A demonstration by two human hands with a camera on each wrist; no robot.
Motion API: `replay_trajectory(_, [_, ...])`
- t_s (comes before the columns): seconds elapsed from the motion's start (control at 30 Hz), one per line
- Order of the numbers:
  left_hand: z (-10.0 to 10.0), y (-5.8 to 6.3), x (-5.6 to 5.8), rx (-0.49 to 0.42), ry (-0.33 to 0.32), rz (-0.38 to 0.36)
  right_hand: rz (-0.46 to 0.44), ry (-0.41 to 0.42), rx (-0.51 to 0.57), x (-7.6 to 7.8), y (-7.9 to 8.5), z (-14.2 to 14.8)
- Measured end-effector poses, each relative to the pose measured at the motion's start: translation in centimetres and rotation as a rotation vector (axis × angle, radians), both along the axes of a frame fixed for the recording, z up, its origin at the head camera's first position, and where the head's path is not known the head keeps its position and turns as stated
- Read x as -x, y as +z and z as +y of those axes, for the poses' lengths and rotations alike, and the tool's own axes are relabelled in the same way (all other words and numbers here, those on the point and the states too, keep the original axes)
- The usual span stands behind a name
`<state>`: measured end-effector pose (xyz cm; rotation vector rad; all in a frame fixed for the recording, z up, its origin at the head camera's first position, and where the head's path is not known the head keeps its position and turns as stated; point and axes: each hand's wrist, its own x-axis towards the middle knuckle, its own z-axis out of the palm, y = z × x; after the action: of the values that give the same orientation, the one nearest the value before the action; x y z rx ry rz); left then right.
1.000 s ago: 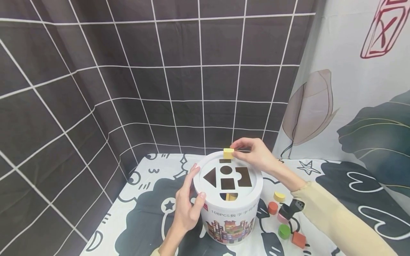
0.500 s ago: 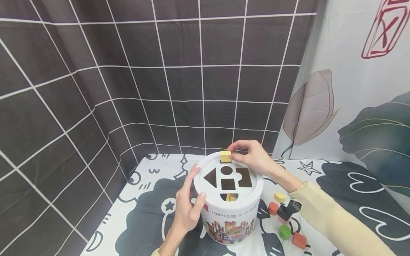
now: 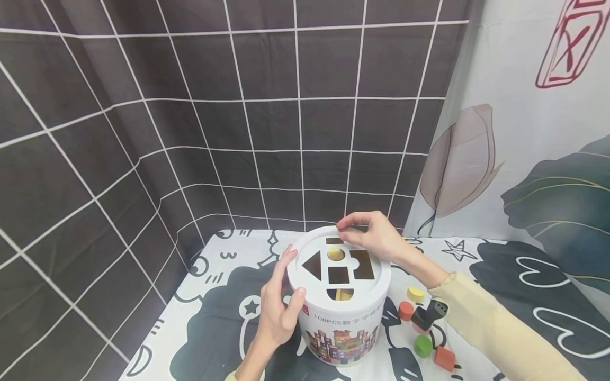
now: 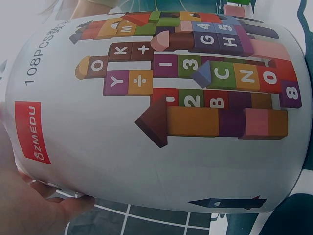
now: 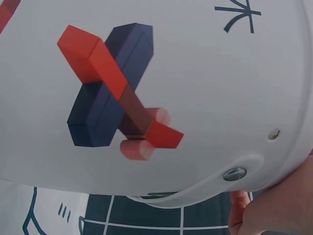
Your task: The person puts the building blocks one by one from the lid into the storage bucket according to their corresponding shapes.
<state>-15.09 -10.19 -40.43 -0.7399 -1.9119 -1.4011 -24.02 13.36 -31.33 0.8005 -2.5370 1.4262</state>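
A white lidded bucket point(image 3: 340, 320) printed with toy bricks stands upright on the patterned cloth. Its lid point(image 3: 314, 288) has several shaped holes. A yellow block point(image 3: 336, 254) shows through the round hole, and more yellow-orange shows through the half-round one. My left hand point(image 3: 277, 304) holds the bucket's left side, thumb and fingers spread around the rim. At the lid's back edge, beside the small rectangular slot, my right hand point(image 3: 374, 235) has thumb and forefinger near each other, with no block visible between them. In the right wrist view, the bucket's wall point(image 5: 205, 98) hides most of that hand.
Right of the bucket lie loose blocks: a yellow one point(image 3: 415, 294), a red cylinder point(image 3: 406, 310), a green cylinder point(image 3: 422, 346) and a red block point(image 3: 445, 358). The right wrist's black camera point(image 3: 431, 313) overlaps some of them. A dark gridded curtain point(image 3: 267, 127) hangs behind.
The yellow block pinched by my right hand went to the rectangular slot and left the fingers; yellow now appears below the round hole. My left hand has stayed on the bucket.
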Motion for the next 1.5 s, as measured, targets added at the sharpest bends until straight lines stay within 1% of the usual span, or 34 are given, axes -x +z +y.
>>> replay_trajectory(0.27, [0.1, -0.1, -0.1, -0.008, 0.0, 0.006, -0.001, -0.042, 0.005, -0.3, 0.0, 1.2])
replay_trajectory(0.43, [0.1, -0.1, 0.0, -0.008, 0.003, 0.008, 0.008, -0.071, 0.013, -0.5, 0.3, 2.9])
replay_trajectory(0.63, [0.1, -0.2, 0.1, -0.007, 0.005, 0.016, 0.008, -0.131, -0.008, -1.0, 0.0, 5.4])
replay_trajectory(0.87, [0.1, -0.1, 0.0, -0.008, 0.003, 0.02, 0.004, -0.207, -0.067, -1.9, -1.4, 8.0])
replay_trajectory(1.0, [0.1, -0.1, 0.0, -0.007, 0.004, 0.022, 0.003, -0.227, -0.087, -2.2, -2.1, 9.2])
replay_trajectory(1.27, [0.1, -0.1, 0.0, -0.003, 0.002, 0.018, -0.014, -0.259, -0.093, -3.1, -3.8, 11.2])
replay_trajectory(1.5, [0.1, -0.1, -0.1, -0.003, 0.0, 0.017, -0.032, -0.324, -0.133, -3.8, -5.5, 12.5])
